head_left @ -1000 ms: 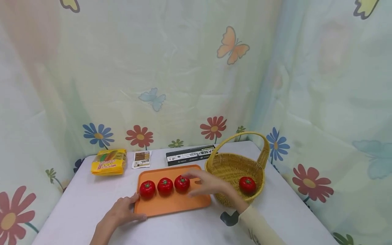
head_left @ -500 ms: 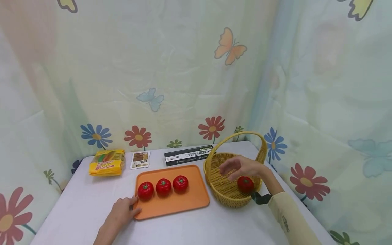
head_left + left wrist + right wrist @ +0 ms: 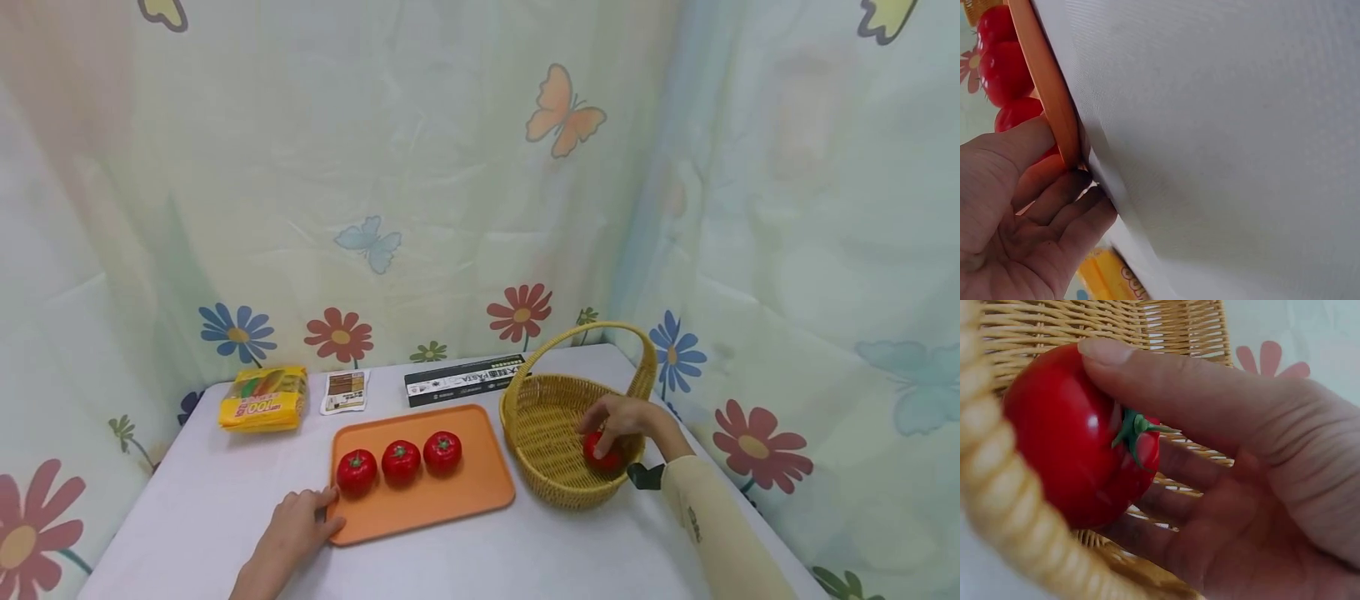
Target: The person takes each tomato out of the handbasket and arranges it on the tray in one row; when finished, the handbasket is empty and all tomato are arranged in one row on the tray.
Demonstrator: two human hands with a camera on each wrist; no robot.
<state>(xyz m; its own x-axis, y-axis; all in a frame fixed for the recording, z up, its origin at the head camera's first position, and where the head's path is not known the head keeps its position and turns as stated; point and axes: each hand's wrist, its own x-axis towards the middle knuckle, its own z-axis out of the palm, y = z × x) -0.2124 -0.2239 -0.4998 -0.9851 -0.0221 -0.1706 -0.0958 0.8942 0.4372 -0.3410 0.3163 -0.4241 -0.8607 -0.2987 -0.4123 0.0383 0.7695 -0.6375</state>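
Observation:
Inside the wicker basket (image 3: 551, 492), my right hand (image 3: 628, 421) grips a red tomato (image 3: 1066, 444) with a green stem. In the right wrist view the thumb lies along one side of it and the fingers curl round the other. My left hand (image 3: 296, 521) holds the left front corner of the orange tray (image 3: 450, 496), thumb and fingers at its rim (image 3: 1054, 87). On the tray sit three more tomatoes in a slanting row: a left one (image 3: 357, 472), a middle one (image 3: 401, 462) and a right one (image 3: 442, 452).
Behind the tray lie a yellow packet (image 3: 264, 400), a small white and brown sachet (image 3: 345, 392) and a long black pasta box (image 3: 465, 379). The basket's tall handle (image 3: 562, 337) arches over its opening. A printed curtain (image 3: 450, 167) hangs behind the table (image 3: 420, 567).
My right hand has moved right from the tray's right tomato into the basket and taken hold of the tomato there. My left hand stays at the tray's corner, and the tray has barely shifted.

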